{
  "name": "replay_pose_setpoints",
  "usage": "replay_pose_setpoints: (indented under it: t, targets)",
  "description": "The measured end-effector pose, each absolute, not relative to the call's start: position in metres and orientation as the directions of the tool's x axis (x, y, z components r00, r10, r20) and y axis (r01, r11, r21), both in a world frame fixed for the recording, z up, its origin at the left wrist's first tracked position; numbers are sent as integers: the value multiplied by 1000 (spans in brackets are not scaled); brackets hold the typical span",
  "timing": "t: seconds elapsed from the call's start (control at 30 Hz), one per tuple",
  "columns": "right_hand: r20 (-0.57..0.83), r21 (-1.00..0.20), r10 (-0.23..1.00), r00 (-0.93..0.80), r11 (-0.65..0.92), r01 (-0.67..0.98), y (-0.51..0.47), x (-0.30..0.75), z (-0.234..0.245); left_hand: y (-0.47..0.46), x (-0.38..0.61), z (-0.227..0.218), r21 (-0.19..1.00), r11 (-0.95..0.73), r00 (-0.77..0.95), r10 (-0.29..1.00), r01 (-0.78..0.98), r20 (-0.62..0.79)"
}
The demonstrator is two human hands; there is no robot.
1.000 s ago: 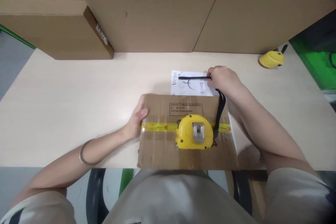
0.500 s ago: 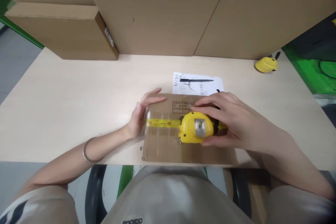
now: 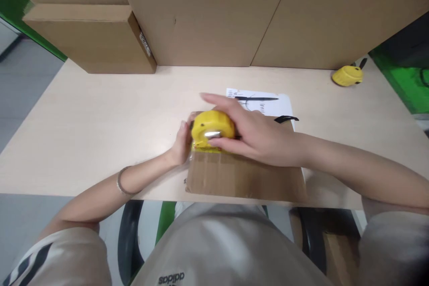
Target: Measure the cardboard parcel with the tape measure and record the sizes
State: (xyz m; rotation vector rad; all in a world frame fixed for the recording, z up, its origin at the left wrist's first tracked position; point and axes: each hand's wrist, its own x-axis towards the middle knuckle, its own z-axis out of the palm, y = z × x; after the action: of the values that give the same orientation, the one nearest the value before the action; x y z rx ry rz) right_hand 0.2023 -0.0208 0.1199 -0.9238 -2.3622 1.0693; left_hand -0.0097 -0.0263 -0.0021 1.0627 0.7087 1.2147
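Note:
A flat cardboard parcel point(image 3: 244, 174) with yellow tape lies at the near edge of the table point(image 3: 100, 116). My right hand point(image 3: 254, 136) grips a yellow tape measure point(image 3: 211, 129) at the parcel's left end, fingers wrapped over it. The measure's black strap point(image 3: 284, 119) trails off to the right. My left hand point(image 3: 181, 143) rests against the parcel's left edge, touching the tape measure; its fingers are mostly hidden. A printed sheet point(image 3: 268, 103) with a black pen point(image 3: 256, 98) on it lies just beyond the parcel.
Large cardboard boxes point(image 3: 208, 13) stand along the back of the table, with a smaller box point(image 3: 90, 35) at the back left. A second yellow tape measure point(image 3: 346, 75) sits at the far right. A chair is below the table edge.
My right hand left the pen, took hold of the tape measure and slid it left across the parcel to my left hand.

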Motion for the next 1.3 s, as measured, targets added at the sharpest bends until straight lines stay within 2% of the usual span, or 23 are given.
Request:
replay_pose_setpoints:
  t: [0.07, 0.13, 0.23, 0.33, 0.4, 0.5, 0.63, 0.77, 0.97, 1.13, 1.3]
  targets:
    - [95, -616, 659, -746, 627, 476, -21, 189, 122, -27, -9, 2, 914, 65, 307, 949, -399, 66]
    - [92, -524, 646, -758, 678, 515, -24, 181, 121, -28, -9, 5, 908, 73, 334, 940, -413, 76]
    - [101, -469, 671, -735, 683, 559, -30, 181, 117, -27, -13, 4, 915, 50, 335, 937, -401, 95]
    - [141, -427, 696, -705, 685, 591, -35, 192, 113, -23, -23, -3, 963, -88, 339, 925, -254, 174]
    - [144, -422, 700, -699, 683, 597, -38, 208, 112, -19, -30, -10, 962, -233, 358, 894, -145, 270]
    - [154, -466, 738, -657, 640, 611, -45, 247, 112, -16, -37, -16, 931, -342, 398, 842, -127, 364]
    - [226, -482, 842, -490, 534, 695, -63, 314, 117, -15, -36, -17, 934, -314, 400, 844, -169, 356]
    - [229, -457, 906, -355, 422, 783, -81, 359, 119, -15, -36, -17, 941, -291, 386, 859, -172, 336]
    - [198, -537, 946, -258, 325, 779, -92, 366, 105, -11, -39, -21, 912, -375, 407, 816, -168, 411]
    - [192, -499, 941, -280, 339, 797, -99, 363, 117, -7, -38, -23, 886, -430, 404, 789, -173, 462]
    - [213, -430, 852, -478, 521, 738, -87, 326, 142, -6, -40, -25, 890, -430, 413, 791, -148, 451]
